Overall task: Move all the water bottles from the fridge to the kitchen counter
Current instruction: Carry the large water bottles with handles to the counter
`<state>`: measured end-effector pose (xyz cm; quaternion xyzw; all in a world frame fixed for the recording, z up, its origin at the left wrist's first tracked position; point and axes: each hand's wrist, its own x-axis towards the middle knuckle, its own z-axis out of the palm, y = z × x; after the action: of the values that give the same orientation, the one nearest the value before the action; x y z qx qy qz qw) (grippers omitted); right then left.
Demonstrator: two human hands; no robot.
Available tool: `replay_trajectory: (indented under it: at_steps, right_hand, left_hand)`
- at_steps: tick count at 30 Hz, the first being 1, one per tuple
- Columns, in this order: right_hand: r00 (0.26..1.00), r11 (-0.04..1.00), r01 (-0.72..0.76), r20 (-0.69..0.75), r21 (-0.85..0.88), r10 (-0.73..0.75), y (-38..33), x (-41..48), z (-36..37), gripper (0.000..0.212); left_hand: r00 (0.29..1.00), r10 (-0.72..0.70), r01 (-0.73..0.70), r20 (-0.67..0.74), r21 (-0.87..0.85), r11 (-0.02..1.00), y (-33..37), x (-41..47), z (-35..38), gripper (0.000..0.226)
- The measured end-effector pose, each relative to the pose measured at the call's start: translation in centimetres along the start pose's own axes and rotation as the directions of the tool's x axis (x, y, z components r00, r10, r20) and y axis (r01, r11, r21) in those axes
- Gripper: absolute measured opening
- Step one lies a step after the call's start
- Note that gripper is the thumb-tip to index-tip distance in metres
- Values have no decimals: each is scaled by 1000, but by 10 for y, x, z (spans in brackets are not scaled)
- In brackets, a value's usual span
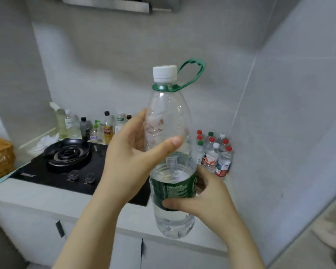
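Observation:
I hold a large clear water bottle (171,113) upright in the air over the front of the kitchen counter (37,199). It has a white cap, a green carry loop at the neck, a dark green label, and is about half full. My left hand (132,154) grips its upper body, thumb across the front. My right hand (204,197) grips it lower, at the label. A cluster of several small water bottles (214,152) with red, green and white caps stands on the counter in the back right corner. The fridge is out of view.
A black gas hob (70,167) with a round burner and two knobs takes up the counter's middle. Condiment and cleaner bottles (97,127) line the back wall. A wicker basket (0,158) sits at the left edge. Tiled walls enclose the back and right; an extractor hood (107,4) hangs above.

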<state>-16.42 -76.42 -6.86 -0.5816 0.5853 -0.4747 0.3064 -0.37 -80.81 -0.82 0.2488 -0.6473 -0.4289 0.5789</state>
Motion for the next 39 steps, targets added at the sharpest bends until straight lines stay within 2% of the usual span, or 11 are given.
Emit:
replay_trajectory:
  at_steps: [6,16,25,39]
  right_hand:
    - [995,998,-45,-89,-33,42,20,51,-9,69]
    - [970,991,-134,-203,-7,130,59,112,-9,78]
    - [961,984,-178,-214,16,178,96,154,-42,74]
    - [966,981,-195,-172,-5,192,176,223,-140,75]
  left_hand:
    - [994,4,5,113,-79,997,-39,57,11,41]
    - [964,-42,86,263,-157,984,-104,126,23,46]
    - [954,-76,123,289,-146,982,-144,165,61,46]
    - [956,-117,145,269,-87,986,-206,220,164,46]
